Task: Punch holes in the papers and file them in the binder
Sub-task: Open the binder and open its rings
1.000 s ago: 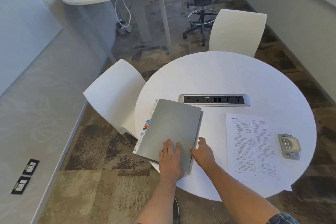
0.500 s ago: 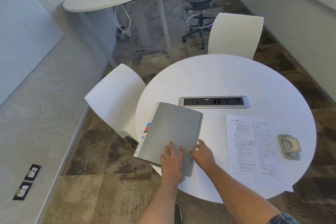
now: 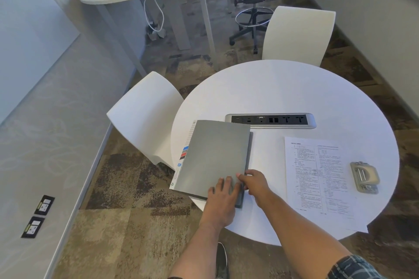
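My left hand (image 3: 223, 197) lies flat, fingers spread, on the near right corner of the grey binder (image 3: 215, 156), left of frame centre on the round white table (image 3: 294, 97); my right hand (image 3: 255, 182) pinches the cover's right edge beside it; the printed papers (image 3: 317, 176) lie well to the right, the hole punch (image 3: 364, 176) just beyond them near the frame's right.
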`<state>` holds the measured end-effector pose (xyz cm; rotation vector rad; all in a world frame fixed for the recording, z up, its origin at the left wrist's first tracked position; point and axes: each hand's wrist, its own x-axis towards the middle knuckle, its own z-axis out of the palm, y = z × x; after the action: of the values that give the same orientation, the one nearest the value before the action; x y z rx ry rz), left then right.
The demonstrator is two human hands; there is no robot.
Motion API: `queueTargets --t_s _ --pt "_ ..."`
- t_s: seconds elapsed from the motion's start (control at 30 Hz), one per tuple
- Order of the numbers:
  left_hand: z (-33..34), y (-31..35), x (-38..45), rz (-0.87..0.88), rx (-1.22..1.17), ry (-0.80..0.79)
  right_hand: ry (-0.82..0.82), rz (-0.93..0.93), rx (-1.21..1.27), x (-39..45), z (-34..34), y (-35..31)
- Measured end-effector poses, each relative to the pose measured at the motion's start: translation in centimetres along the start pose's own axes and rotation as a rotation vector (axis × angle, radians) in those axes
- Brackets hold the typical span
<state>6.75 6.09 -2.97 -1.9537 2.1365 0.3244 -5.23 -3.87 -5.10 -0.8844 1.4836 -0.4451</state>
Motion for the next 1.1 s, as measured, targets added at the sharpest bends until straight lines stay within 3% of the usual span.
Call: queueTargets --t_s 0.2,0.43,0.73,0.83,0.93,1.03,1.1 --pt "-0.6 0.1 0.2 -0.036 -0.065 0.147 0.015 -0.112 -0.024 0.1 -1.1 -0.5" --pt "-1.1 0.4 1.0 -0.264 -0.143 0.228 0.148 -0.178 0.121 -0.8 -4.4 -1.0" --pt "-0.9 1.5 0.6 -0.109 -0.210 0.247 0.107 -0.222 0.454 -1.6 -8.8 0.2" --pt "-1.5 1.6 0.5 -0.111 -0.271 0.293 0.035 -0.193 0.434 -1.4 -8.8 0.4" --pt "-2.2 1.5 0.5 -0.117 -0.389 0.366 0.035 -0.196 0.012 -1.3 -8.3 0.3" --pt "-2.9 1.4 0.5 -0.178 -0.607 0.424 0.038 -0.271 -0.896 -1.5 -8.3 0.8" --pt "-3.2 0.9 0.6 -0.225 -0.754 0.501 -0.018 -0.325 -1.273 -1.4 -8.1 1.2"
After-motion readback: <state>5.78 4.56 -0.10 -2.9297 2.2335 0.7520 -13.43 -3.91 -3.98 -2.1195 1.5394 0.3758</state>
